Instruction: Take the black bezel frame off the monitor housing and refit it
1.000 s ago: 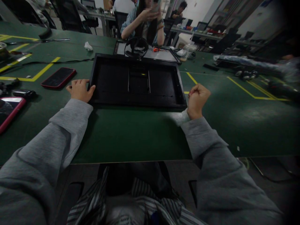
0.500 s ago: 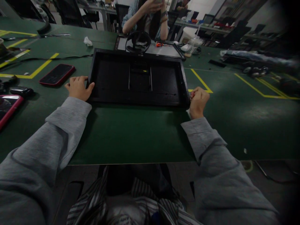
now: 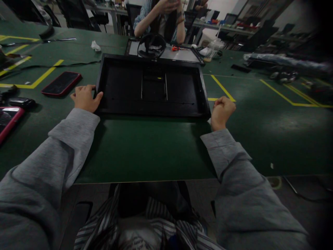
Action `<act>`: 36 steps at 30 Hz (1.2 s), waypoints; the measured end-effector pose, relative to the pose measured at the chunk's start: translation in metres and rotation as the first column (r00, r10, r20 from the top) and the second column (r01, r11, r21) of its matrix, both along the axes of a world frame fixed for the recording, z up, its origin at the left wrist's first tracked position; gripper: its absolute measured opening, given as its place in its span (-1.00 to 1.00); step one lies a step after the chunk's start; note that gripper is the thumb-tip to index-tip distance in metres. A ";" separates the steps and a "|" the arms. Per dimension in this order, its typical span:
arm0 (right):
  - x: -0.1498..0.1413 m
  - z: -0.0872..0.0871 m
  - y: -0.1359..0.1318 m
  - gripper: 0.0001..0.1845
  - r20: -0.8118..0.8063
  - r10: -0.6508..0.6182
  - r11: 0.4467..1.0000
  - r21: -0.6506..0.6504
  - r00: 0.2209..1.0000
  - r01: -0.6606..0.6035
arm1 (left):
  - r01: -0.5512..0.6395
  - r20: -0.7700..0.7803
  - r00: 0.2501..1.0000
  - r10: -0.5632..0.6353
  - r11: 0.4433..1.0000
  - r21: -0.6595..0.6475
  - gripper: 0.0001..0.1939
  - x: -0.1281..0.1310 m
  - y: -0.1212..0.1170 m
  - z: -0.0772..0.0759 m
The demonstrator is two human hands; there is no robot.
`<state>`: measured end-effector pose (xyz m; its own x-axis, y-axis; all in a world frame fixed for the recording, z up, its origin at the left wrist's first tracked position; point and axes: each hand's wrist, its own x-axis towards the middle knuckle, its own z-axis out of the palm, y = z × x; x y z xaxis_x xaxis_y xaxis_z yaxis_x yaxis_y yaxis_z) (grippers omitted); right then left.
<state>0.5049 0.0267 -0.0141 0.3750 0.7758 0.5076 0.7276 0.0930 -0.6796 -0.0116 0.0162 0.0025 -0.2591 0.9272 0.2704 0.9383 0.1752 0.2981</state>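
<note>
A shallow black rectangular tray [image 3: 125, 83] with a raised rim lies in front of me, a U-shaped metal bracket [image 3: 166, 86] at its middle. At its left edge rests my left hand [image 3: 85, 98]; the fingers are apart and the thumb reaches the rim near the front corner. My right hand [image 3: 222, 113] is curled into a fist just beyond the right front corner. Whatever its fingers hold, if anything, is hidden.
On the left lie a red-cased phone [image 3: 61, 83], another red-edged phone [image 3: 7, 123] and a crumpled tissue [image 3: 95, 46]. Behind the tray are a black ring-shaped object [image 3: 151, 45] and an orange-handled tool [image 3: 176, 48]. Across the table sits a person [image 3: 145, 21]. Plastic-wrapped material [image 3: 281, 62] lies right.
My right fist has shifted slightly right, away from the tray's corner. The left hand keeps its place at the left rim. The whole view has shifted a little.
</note>
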 end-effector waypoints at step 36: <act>0.005 -0.030 0.014 -0.39 0.225 0.144 0.982 -0.150 0.964 -0.112 | 0.033 -0.005 0.999 -0.033 0.999 0.030 -0.43 -0.001 -0.004 -0.002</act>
